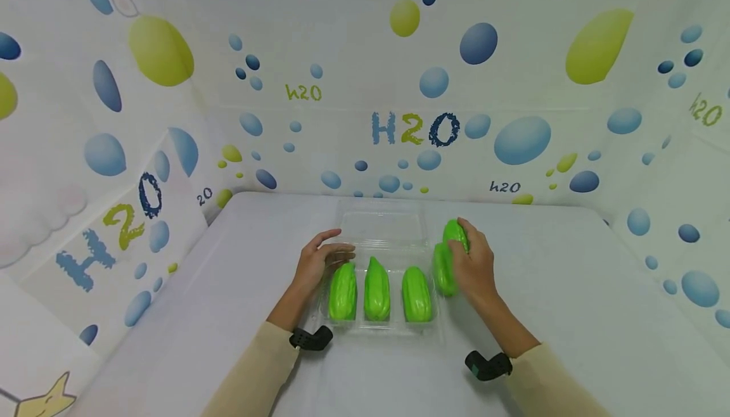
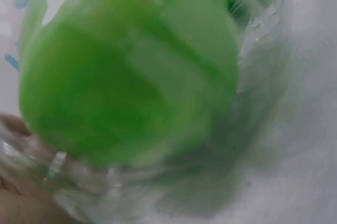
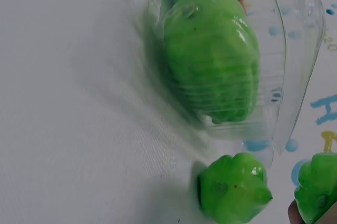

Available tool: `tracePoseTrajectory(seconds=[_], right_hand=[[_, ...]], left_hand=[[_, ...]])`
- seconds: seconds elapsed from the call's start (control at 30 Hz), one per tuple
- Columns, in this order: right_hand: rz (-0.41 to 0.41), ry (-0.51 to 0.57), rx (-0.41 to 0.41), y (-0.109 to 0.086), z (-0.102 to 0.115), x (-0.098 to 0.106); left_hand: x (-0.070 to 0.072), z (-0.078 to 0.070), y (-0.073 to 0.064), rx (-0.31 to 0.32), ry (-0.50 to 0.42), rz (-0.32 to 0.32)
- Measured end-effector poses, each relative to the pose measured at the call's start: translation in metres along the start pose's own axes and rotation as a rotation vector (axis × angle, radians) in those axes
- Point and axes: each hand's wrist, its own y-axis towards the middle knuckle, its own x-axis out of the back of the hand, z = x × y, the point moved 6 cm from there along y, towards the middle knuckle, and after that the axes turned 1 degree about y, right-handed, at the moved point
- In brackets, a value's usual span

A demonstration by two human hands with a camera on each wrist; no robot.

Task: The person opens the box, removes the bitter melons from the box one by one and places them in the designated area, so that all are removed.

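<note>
A clear plastic container (image 1: 383, 329) with its lid folded back sits on the table. Inside lie three glossy, ridged green vegetables, the left one (image 1: 343, 293), the middle one (image 1: 377, 290) and the right one (image 1: 417, 295). At the container's back left corner, my left hand (image 1: 313, 262) holds its edge; part of the fingers is hidden. My right hand (image 1: 474, 265) grips another green vegetable (image 1: 455, 233), raised beside the container's right side. Close by, a further green vegetable (image 1: 442, 271) lies on the table, partly behind my right fingers. The right wrist view shows that table vegetable (image 3: 234, 188) end-on.
The container's transparent lid (image 1: 382, 224) lies open towards the back of the white table (image 1: 547, 265). Behind the table hangs a white cloth (image 1: 342, 43) printed with blue and green drops. Dark wrist cameras sit on both wrists.
</note>
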Motion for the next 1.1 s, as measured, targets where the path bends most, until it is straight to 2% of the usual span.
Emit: tracePoseTrajectory(seconds=[0.57, 1.1], right_hand=[[0.001, -0.05, -0.083, 0.01, -0.032, 0.006], [0.038, -0.104, -0.146, 0.015, -0.042, 0.008]], left_hand=[[0.002, 0.001, 0.003, 0.015, 0.024, 0.009], [0.002, 0.0, 0.006, 0.021, 0.001, 0.017]])
